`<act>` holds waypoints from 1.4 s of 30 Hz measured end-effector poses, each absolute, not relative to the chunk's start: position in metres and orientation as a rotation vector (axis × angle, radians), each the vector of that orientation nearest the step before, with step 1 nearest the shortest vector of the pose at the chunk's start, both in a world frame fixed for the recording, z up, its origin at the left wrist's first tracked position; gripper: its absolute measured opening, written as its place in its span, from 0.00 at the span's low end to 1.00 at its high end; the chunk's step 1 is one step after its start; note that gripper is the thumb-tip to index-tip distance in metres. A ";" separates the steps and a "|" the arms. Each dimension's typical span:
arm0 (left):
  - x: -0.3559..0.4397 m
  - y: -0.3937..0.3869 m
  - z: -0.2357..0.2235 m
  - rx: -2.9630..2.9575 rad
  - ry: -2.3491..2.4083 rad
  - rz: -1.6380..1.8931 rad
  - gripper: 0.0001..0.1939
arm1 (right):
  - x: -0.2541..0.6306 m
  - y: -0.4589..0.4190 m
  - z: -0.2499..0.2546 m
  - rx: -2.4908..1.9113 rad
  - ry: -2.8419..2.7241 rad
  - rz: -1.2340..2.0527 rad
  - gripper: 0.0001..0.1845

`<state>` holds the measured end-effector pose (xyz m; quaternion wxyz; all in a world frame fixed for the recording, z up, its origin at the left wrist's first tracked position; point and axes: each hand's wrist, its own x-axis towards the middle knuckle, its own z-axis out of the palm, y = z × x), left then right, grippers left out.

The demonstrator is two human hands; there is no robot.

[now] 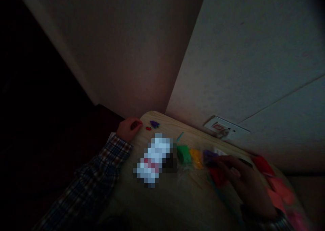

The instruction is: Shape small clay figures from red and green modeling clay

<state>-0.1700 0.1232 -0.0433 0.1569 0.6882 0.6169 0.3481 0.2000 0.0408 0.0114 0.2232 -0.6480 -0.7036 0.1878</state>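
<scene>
My left hand [129, 128] rests at the left edge of a small wooden table, its fingers curled toward the thumb; I make out nothing in them. Beside it lie a small purple piece shaped like a grape bunch [154, 124] and a tiny red piece [148, 128]. My right hand [245, 180] reaches over the right side, its thumb and forefinger pinched at the edge of a purple clay packet [209, 156]. Left of that packet are a yellow packet [196, 157] and a green packet [184, 155]. A red packet [217, 177] lies partly under my right hand.
A bright, pixelated phone-like object [154, 160] lies mid-table. Behind it is a thin blue-green stick [180, 136]. More red packets [264, 166] and pinkish packets [280, 190] sit at the right edge. Walls close off the back, with a socket plate [223, 126] just above the tabletop.
</scene>
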 end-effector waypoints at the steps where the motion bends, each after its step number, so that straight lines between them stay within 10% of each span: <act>1: -0.171 0.122 -0.043 1.977 1.772 1.009 0.11 | 0.207 0.033 0.004 -1.796 -1.903 0.520 0.14; 24: -0.165 0.208 -0.019 1.999 1.443 0.495 0.15 | 0.233 -0.009 -0.057 -1.510 -1.713 0.595 0.17; 42: -0.124 0.121 0.013 2.348 1.607 0.687 0.14 | 0.221 -0.007 -0.054 -1.438 -1.729 0.529 0.12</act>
